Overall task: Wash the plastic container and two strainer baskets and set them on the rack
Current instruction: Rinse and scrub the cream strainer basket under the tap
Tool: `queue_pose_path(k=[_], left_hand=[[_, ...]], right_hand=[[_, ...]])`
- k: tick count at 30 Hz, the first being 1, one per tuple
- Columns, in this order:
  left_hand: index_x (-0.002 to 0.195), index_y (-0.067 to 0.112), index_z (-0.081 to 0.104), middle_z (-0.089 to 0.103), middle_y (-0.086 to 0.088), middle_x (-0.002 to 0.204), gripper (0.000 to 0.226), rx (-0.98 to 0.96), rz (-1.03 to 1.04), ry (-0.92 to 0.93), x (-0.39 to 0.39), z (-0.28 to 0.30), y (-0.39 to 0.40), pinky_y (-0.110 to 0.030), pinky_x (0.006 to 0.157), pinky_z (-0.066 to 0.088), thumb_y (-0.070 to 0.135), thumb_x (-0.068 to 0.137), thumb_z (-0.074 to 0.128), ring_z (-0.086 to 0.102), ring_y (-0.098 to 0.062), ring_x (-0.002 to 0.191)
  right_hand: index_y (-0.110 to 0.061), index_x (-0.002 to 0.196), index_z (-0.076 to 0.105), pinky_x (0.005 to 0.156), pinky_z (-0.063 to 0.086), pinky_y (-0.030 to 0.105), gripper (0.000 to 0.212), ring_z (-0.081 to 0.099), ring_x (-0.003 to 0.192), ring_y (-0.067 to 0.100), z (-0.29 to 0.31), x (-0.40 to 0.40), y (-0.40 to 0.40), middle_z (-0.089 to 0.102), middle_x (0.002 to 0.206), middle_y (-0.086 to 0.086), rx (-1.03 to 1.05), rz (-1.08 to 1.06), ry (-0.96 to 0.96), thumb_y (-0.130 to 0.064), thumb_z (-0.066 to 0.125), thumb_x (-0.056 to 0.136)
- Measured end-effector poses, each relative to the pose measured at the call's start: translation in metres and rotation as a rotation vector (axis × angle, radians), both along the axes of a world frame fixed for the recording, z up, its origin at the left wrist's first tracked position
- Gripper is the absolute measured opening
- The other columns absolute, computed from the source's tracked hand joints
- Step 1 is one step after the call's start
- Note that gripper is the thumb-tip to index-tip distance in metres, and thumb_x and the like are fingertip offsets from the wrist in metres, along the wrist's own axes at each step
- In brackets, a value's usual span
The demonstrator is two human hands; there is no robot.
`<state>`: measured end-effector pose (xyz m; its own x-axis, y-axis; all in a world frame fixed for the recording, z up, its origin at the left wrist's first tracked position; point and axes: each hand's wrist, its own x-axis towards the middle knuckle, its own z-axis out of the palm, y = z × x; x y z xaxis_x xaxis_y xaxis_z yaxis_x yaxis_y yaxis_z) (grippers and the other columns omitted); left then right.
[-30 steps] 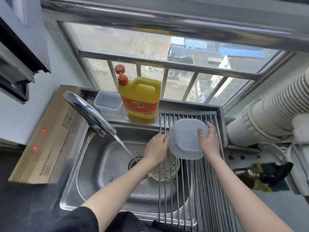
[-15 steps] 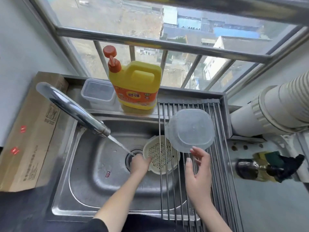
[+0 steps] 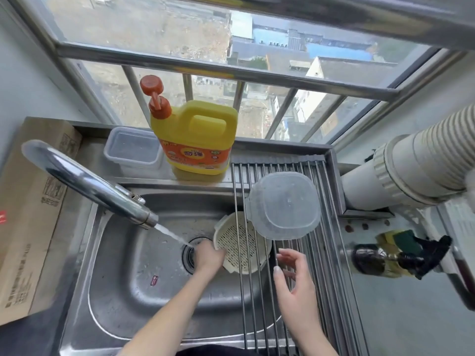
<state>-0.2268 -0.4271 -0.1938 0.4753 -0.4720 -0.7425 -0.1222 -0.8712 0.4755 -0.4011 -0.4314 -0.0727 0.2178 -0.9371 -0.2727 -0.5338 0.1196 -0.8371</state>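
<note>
A translucent plastic container [image 3: 282,205] lies upside down on the steel roll-up rack [image 3: 316,265] over the right side of the sink. Partly under the rack bars, a cream strainer basket [image 3: 236,242] sits tilted in the sink [image 3: 123,283]. My left hand [image 3: 208,258] grips the basket's left rim beside the drain. My right hand [image 3: 295,281] hovers above the rack just below the container, fingers relaxed and holding nothing. I see only one strainer basket.
The tap [image 3: 84,181] runs water toward the drain [image 3: 191,253]. A yellow detergent bottle [image 3: 198,140] and a lidded clear box [image 3: 133,149] stand on the back ledge. A cardboard box [image 3: 28,209] lies left; a dark bottle [image 3: 385,258] and sponge lie right.
Both hands let go of the container, which now rests on the rack. My left hand dropped into the sink and took the strainer's rim; my right hand pulled back.
</note>
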Motion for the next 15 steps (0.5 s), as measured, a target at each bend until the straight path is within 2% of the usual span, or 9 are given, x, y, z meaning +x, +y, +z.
queue_pose_path(k=[2,3,7,9,12,15], left_hand=[[0.083,0.003,0.07,0.071,-0.013,0.082,0.019,0.021,-0.015,0.028,0.004,0.001,0.005,-0.03,0.062,0.054,0.019,0.083,0.061,0.068,-0.029,0.075],[0.088,0.003,0.07,0.07,-0.013,0.085,0.02,0.033,-0.032,0.046,0.005,0.002,0.006,-0.031,0.068,0.054,0.019,0.083,0.059,0.068,-0.03,0.081],[0.109,0.006,0.064,0.065,-0.012,0.101,0.027,0.01,-0.144,0.211,0.003,0.005,0.005,-0.027,0.068,0.045,0.009,0.086,0.05,0.059,-0.023,0.086],[0.112,0.008,0.061,0.065,-0.013,0.107,0.03,-0.002,-0.159,0.222,0.006,0.009,0.008,-0.028,0.071,0.047,0.006,0.085,0.049,0.06,-0.025,0.09],[0.104,0.013,0.061,0.067,-0.012,0.097,0.029,-0.013,-0.135,0.225,0.022,0.014,0.024,-0.035,0.075,0.056,0.002,0.082,0.047,0.064,-0.028,0.09],[0.094,0.018,0.059,0.064,-0.007,0.08,0.028,0.005,-0.16,0.246,0.044,0.024,0.048,-0.035,0.06,0.058,-0.002,0.08,0.044,0.064,-0.02,0.07]], right_hand=[[-0.035,0.107,0.051,0.09,0.046,0.018,0.039,0.057,0.105,0.002,0.002,0.002,0.0,0.06,0.106,-0.011,0.017,-0.002,-0.017,-0.001,0.057,0.089],[-0.035,0.107,0.051,0.089,0.046,0.018,0.039,0.057,0.105,0.003,0.003,0.002,0.0,0.061,0.105,-0.011,0.018,-0.005,-0.017,-0.001,0.057,0.089],[-0.031,0.108,0.052,0.079,0.047,0.012,0.037,0.059,0.096,0.001,0.004,-0.001,0.001,0.062,0.101,-0.009,0.035,-0.015,-0.021,0.0,0.056,0.089],[-0.03,0.107,0.053,0.077,0.046,0.009,0.035,0.059,0.093,-0.001,0.006,-0.003,0.002,0.062,0.101,-0.007,0.052,-0.018,-0.025,0.0,0.056,0.09],[-0.029,0.105,0.055,0.077,0.045,0.006,0.033,0.059,0.094,-0.003,0.007,-0.004,0.004,0.063,0.101,-0.006,0.072,-0.028,-0.041,0.0,0.056,0.09],[-0.028,0.104,0.055,0.073,0.045,0.005,0.029,0.058,0.088,-0.007,0.008,-0.002,0.007,0.063,0.1,-0.007,0.13,-0.015,-0.051,-0.003,0.055,0.091]])
